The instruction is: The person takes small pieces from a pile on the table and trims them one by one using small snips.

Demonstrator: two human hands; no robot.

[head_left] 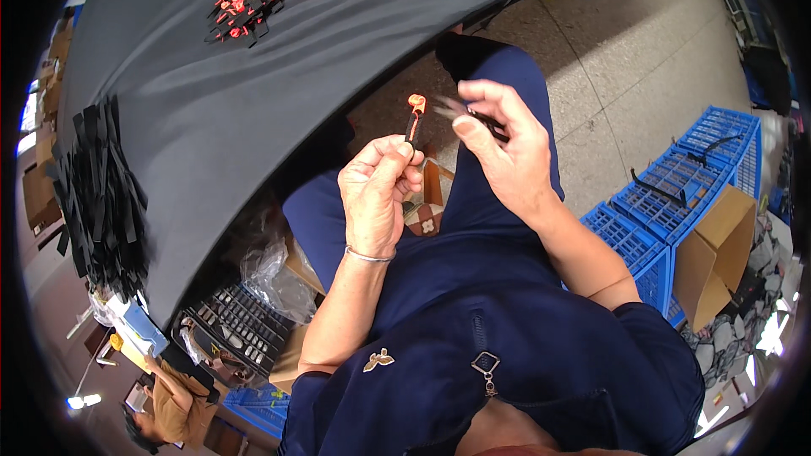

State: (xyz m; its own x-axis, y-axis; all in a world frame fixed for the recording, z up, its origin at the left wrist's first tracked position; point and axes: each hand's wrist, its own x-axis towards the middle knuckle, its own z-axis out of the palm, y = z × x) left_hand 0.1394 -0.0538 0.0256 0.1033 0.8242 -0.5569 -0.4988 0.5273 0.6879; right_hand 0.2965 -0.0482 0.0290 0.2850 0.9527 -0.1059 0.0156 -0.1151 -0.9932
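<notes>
Between its thumb and fingers, my left hand [380, 181] pinches a small black strip with a red-orange knotted-looking tip [416, 104] pointing away from me. A red-orange line runs along the strip's middle. Just to the right, my right hand [511, 148] is closed round small dark-handled scissors [486, 121]. Their blades are smeared by motion and point left toward the tip; I cannot tell whether they touch it. Both hands are above my lap. On the table lie a pile of similar black and red pieces [253, 0] and a bundle of black strips [100, 194].
The table [220, 118] has a dark cloth over it. Blue plastic crates [667, 194] and an open cardboard box [718, 253] stand at my right. At lower left are a black crate [241, 321], a clear plastic bag [274, 279] and another person [177, 405].
</notes>
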